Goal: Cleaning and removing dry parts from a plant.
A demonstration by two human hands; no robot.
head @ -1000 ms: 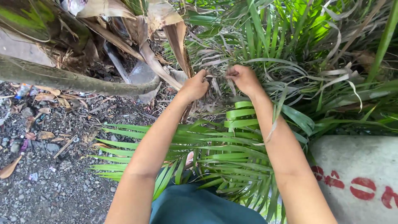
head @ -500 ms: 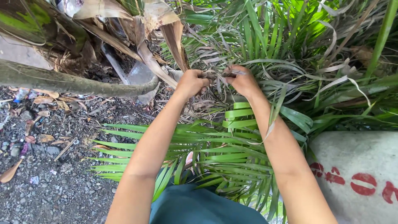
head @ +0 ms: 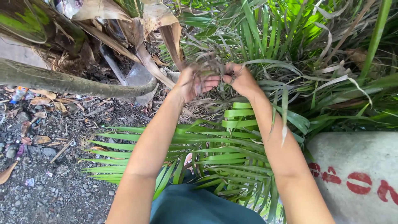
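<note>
My left hand (head: 190,83) and my right hand (head: 242,79) are raised close together in front of a clump of palm-like plants (head: 290,45). Both grip a tangle of dry grey-brown leaf strands (head: 207,68) pulled up between them. My left palm faces up with the fingers curled around the strands. My right hand pinches the other end. Below my forearms spreads a green palm frond (head: 199,145) with several narrow leaflets.
A thick mossy trunk (head: 62,81) lies across the left, with dry brown leaf sheaths (head: 166,29) above it. Gravel ground with litter (head: 41,166) fills the lower left. A grey concrete block with red painted marks (head: 356,174) sits lower right.
Both hands have lifted slightly, and a larger bunch of dry strands has come up between them. The left hand has turned palm up.
</note>
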